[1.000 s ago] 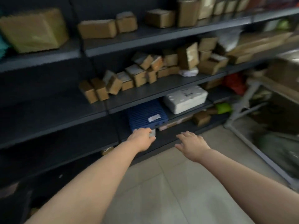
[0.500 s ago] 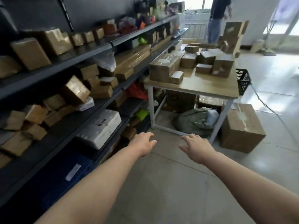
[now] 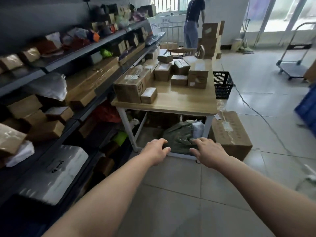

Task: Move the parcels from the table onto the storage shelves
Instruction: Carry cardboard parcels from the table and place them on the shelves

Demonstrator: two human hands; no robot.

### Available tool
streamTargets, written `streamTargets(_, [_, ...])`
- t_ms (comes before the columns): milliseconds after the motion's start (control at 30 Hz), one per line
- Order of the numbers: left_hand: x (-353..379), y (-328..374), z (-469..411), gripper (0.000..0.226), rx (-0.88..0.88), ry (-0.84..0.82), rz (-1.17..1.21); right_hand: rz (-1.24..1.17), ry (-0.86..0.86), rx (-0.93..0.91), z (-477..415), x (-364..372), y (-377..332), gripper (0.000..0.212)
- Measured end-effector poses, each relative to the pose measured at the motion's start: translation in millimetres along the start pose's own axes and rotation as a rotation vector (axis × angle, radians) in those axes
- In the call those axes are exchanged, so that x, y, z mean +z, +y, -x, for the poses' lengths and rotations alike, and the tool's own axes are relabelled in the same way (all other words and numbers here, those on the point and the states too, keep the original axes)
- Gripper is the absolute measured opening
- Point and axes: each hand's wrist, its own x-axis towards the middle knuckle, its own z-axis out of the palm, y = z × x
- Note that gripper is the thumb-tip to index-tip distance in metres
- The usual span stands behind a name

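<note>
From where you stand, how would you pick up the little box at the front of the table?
Probably from above with the right hand, pinching the small box across its near and far faces. Its left side sits against the big box, leaving no room for fingers; its top and near face are clear, close to the table edge.

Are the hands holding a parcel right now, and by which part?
Nothing is held. The left hand and right hand are both open, short of the table.

Brown parcels (image 3: 162, 71); light wood table (image 3: 179, 101); dark grey shelves (image 3: 85, 52); black basket (image 3: 222, 84).
</note>
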Motion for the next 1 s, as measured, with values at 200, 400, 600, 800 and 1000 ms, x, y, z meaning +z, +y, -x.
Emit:
streamTargets(200, [-13, 26, -90, 0.048, 0.071, -0.039, -0.050, -0.029, 0.010, 0.054, -68, -5, 37, 0.050])
streamTargets(400, [-44, 51, -212, 0.050, 0.175, -0.071, -0.079, -0.010, 0.046, 0.114, -162, -26, 76, 0.054])
streamTargets(600, [-84, 89, -333, 0.049, 0.247, -0.097, -0.032, -0.047, 0.095, 0.272, -254, -56, 123, 0.053])
streamTargets(800, [-89, 106, -412, 0.048, 0.203, -0.132, 0.060, -0.128, 0.049, 0.345, -318, -59, 153, 0.054])
streamTargets(1000, [-90, 128, -485, 0.050, 0.123, -0.131, 0.070, -0.167, 0.078, 0.290, -396, -72, 195, 0.052])
